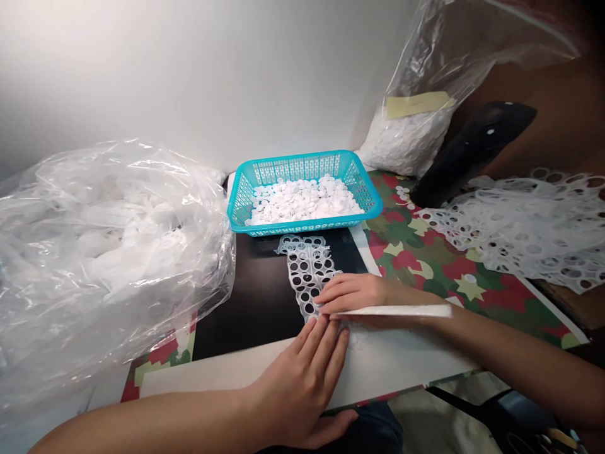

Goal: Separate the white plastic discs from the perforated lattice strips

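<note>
On a black board [255,284], a white perforated sheet [299,272] with rows of round holes runs toward my hands. My left hand [307,372] lies with its fingers stretched out on the near part of the sheet, fingertips meeting the right hand's. My right hand [352,293] reaches in from the right, fingers bent over the sheet. A thin white strip [401,311] sticks out from its fingertips back past the wrist; the right thumb is hidden. Beyond the sheet, a turquoise basket [305,226] holds many small white discs [307,198].
A large clear plastic bag [108,252] of white material fills the left side. At the back right stand a bag of white pieces [406,142] and a dark upright object [472,151]. Perforated sheets [534,227] are piled at the right on a patterned cover [439,274].
</note>
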Tool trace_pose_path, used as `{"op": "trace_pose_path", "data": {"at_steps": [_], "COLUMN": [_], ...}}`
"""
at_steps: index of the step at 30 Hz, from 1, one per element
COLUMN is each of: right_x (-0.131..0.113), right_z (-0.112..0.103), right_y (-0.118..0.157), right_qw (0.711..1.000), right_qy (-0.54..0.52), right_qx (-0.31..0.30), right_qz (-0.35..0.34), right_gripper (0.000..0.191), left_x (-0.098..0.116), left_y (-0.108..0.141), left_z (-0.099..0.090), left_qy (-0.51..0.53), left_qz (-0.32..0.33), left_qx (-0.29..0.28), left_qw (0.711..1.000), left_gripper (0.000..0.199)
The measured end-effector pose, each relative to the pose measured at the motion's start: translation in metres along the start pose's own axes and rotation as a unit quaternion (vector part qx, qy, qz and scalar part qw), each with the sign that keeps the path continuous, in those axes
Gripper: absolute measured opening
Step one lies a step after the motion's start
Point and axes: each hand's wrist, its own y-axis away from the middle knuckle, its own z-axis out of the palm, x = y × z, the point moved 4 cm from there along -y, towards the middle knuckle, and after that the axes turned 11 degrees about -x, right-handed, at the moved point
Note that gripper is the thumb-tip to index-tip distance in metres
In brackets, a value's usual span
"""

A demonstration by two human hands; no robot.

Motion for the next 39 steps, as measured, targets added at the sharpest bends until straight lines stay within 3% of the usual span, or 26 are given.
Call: {"op": "trace_pose_path", "data": {"at_steps": [13,20,23,27,33,39], "right_x": [-0.011,-0.002,-0.002,-0.003,-0.001,-0.005], "right_z": [0.01,-0.005,-0.015,-0.011,-0.01,-0.019], "right_y": [-0.003,0.004,0.007,0.006,0.01,0.008], "right_qw": [0.99,0.977,0.972,0.991,0.995,0.999], "right_qy": [0.124,0.124,0.103,0.059,0.082,0.017], "right_qx": [0.034,0.154,0.204,0.123,0.039,0.0], "right_qz": [0.056,0.082,0.057,-0.005,0.035,0.033], "right_gripper": [0.029,0.031,0.027,0.024,0.023,0.021], "left_x": [-0.002,-0.002,-0.001,-0.002,-0.003,-0.003], "left_y": [-0.001,-0.001,-0.001,-0.001,-0.001,-0.002], "left_z": [-0.004,-0.005,-0.005,-0.006,-0.005,-0.004], "left_qy": [-0.001,0.01,0.009,0.008,0.007,0.007], "left_qz": [0.003,0.006,0.007,0.003,0.001,0.003], "left_qx": [-0.009,-0.018,-0.023,-0.02,-0.024,-0.026], "left_qw": [1.0,1.0,1.0,1.0,1.0,1.0], "left_gripper": [0.073,0.074,0.074,0.075,0.075,0.075]}}
